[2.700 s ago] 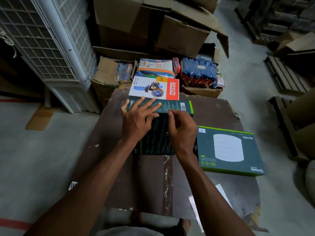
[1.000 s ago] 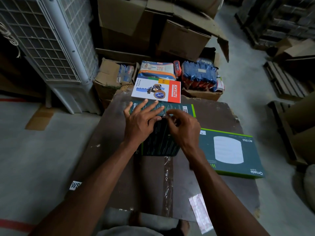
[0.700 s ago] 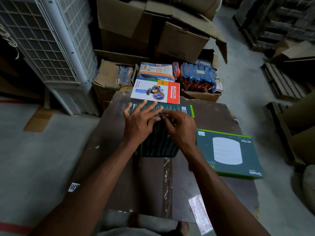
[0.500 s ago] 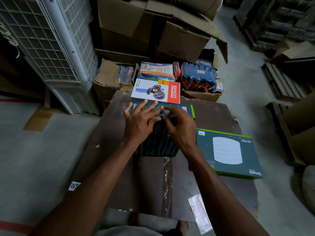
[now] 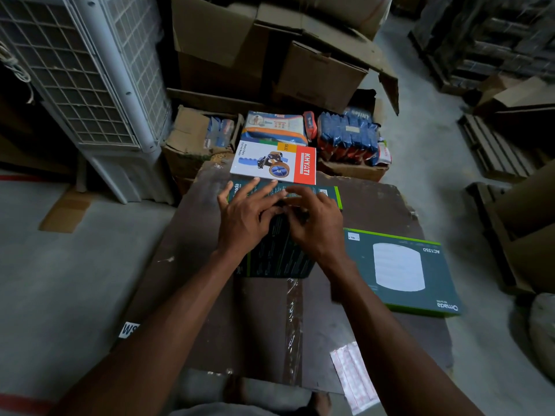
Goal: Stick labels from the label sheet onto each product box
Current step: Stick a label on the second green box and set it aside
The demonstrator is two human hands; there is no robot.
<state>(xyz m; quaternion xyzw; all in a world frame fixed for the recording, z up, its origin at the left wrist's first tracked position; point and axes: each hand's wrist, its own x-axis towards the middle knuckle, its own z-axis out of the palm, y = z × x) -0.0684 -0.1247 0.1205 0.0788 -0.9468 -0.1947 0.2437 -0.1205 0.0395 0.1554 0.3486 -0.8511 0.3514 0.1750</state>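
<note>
A dark green product box (image 5: 279,253) lies in the middle of the brown board (image 5: 210,310). My left hand (image 5: 243,217) rests flat on it with fingers spread. My right hand (image 5: 315,226) is over the same box with fingers curled, its fingertips meeting my left fingertips. It pinches a small pale label (image 5: 289,202) that is mostly hidden. A second green box (image 5: 399,268) lies to the right with a small white label (image 5: 353,237) on its near-left corner. The label sheet (image 5: 354,378) lies at the board's front right edge.
A white and red Khyati box (image 5: 276,163) lies just behind the dark box. Beyond it stand cardboard cartons (image 5: 318,76) and packs of goods (image 5: 348,136). A white air cooler (image 5: 90,73) stands at the left. Pallets and cartons (image 5: 510,205) crowd the right.
My right hand has moved slightly forward and left, up to my left fingertips on the dark box. My left hand and the boxes have stayed in place.
</note>
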